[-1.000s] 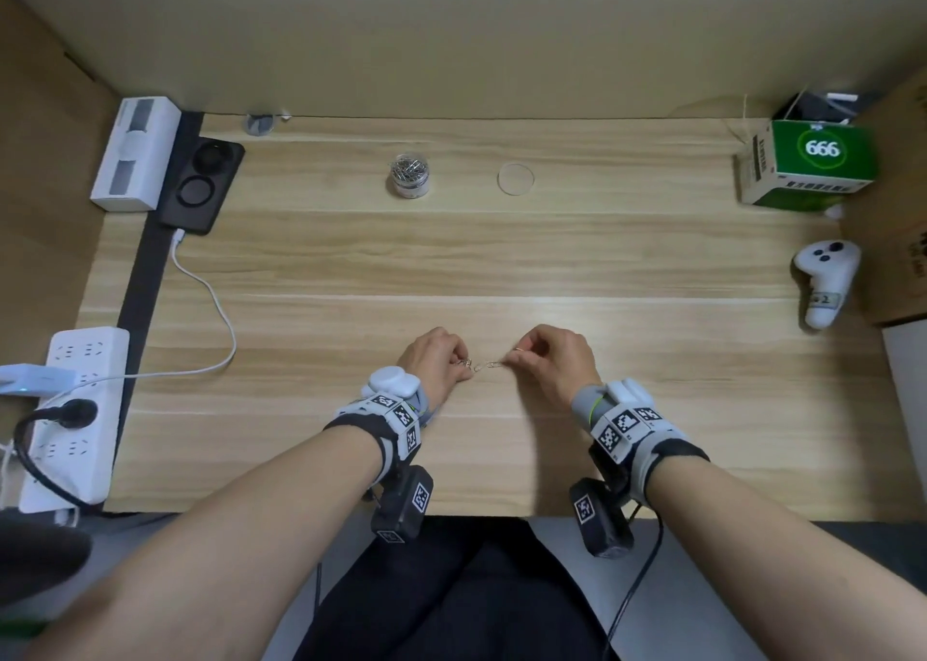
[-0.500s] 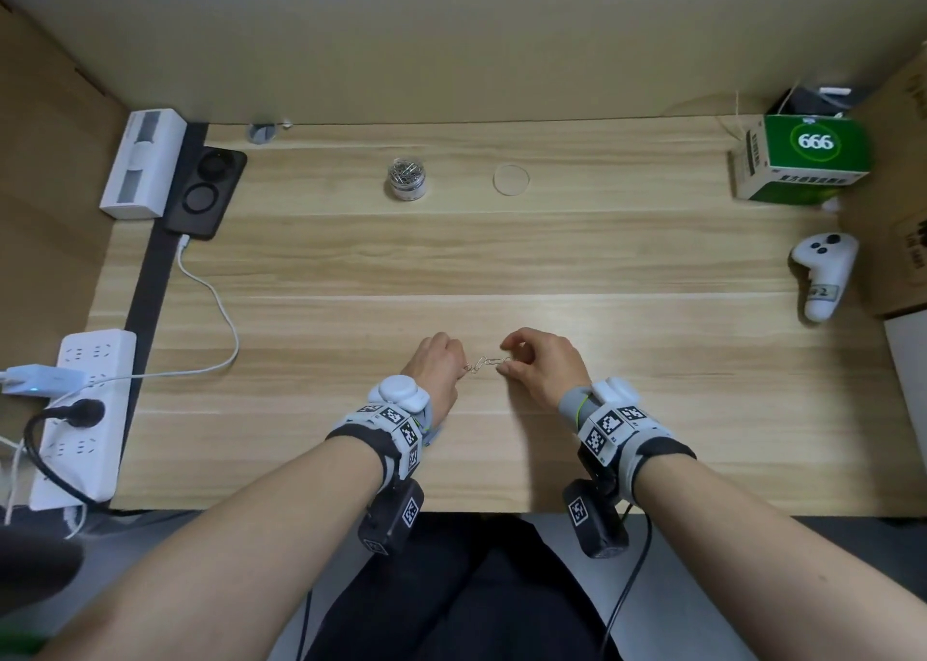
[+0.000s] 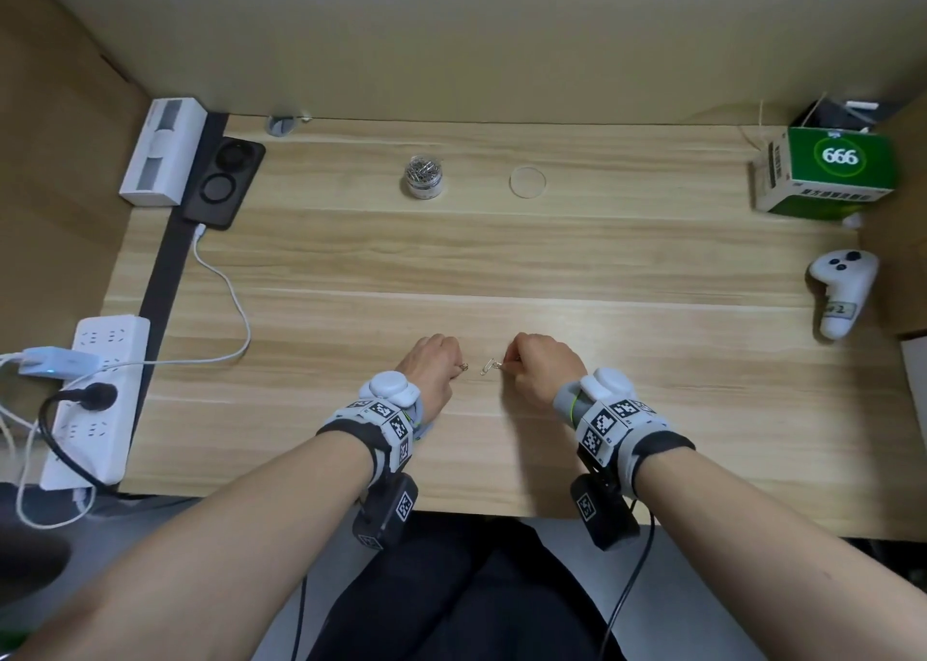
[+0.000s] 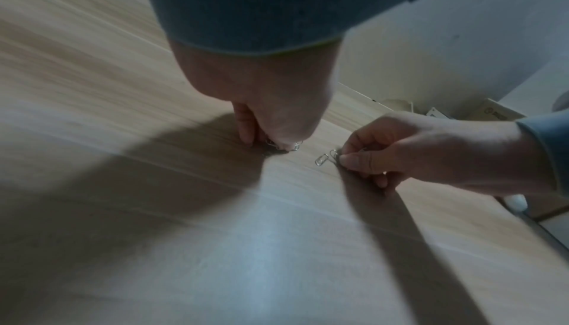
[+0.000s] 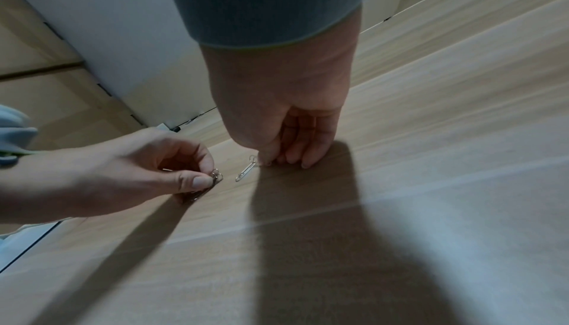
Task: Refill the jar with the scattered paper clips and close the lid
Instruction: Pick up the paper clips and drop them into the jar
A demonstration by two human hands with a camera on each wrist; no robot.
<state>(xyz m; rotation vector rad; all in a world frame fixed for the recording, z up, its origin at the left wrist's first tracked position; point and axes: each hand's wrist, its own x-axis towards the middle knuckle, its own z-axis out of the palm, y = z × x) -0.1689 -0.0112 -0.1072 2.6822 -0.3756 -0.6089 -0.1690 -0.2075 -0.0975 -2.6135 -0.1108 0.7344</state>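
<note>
Near the desk's front edge my left hand (image 3: 435, 365) pinches a small bunch of silver paper clips (image 5: 214, 179) between thumb and forefinger, just above the wood. My right hand (image 3: 539, 367) sits a short gap to its right and pinches the end of other paper clips (image 3: 490, 365), which stick out to the left and touch the desk. The clips in the right hand (image 4: 400, 153) show as a silver loop (image 4: 322, 159) in the left wrist view. The open clear jar (image 3: 424, 175), filled with clips, stands far back. Its clear round lid (image 3: 527, 182) lies flat to the jar's right.
A white power strip (image 3: 95, 399) with plugs and a white cable (image 3: 225, 284) lies at the left edge. A black charging pad (image 3: 224, 182) and white box (image 3: 163, 151) sit back left. A green box (image 3: 830, 174) and white controller (image 3: 842, 299) occupy the right side.
The two hands were joined over the clips; they have drawn apart, the left one taking its clips leftward and the right one keeping its own. The head view shifted slightly.
</note>
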